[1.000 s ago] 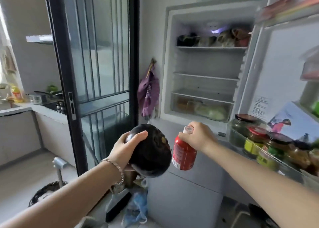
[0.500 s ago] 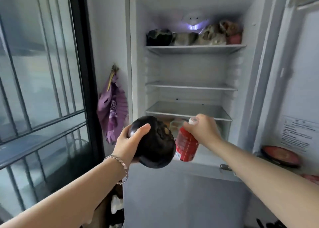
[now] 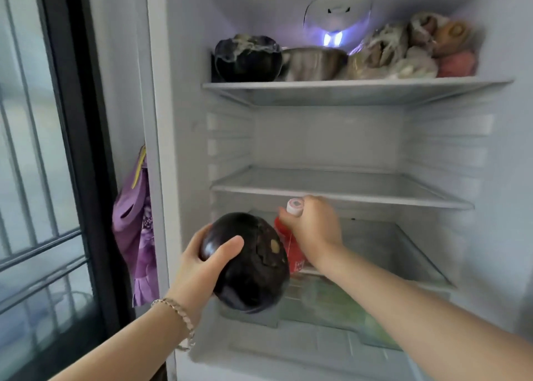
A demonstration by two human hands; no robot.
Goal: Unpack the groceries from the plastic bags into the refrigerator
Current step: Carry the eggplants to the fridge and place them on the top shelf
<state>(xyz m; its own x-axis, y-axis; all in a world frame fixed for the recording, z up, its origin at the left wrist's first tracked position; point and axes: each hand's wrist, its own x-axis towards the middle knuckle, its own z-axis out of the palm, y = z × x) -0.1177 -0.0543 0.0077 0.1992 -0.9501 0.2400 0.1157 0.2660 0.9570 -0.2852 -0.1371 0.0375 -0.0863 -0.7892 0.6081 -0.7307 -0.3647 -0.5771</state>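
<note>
My left hand (image 3: pixel 202 262) grips a round dark purple eggplant (image 3: pixel 253 268) in front of the open refrigerator's lower part. Right beside it, my right hand (image 3: pixel 314 230) holds a red bottle (image 3: pixel 290 250) with a white cap by its neck, at the mouth of the space under the middle shelf (image 3: pixel 346 190). The bottle's lower part is hidden behind the eggplant. The refrigerator (image 3: pixel 450 149) stands open, and no plastic bags show in the view.
The top shelf (image 3: pixel 346 90) carries another dark eggplant (image 3: pixel 248 60), a steel bowl (image 3: pixel 314 63) and wrapped foods (image 3: pixel 403 54). A crisper drawer (image 3: pixel 346 305) with green produce sits below the hands. A purple cloth (image 3: pixel 138 236) hangs left of the fridge, beside a dark-framed glass door (image 3: pixel 75 149).
I have come closer to the refrigerator, so its inside fills the view. Both hands have risen and reached forward with the eggplant and bottle; the door with jars has left the view.
</note>
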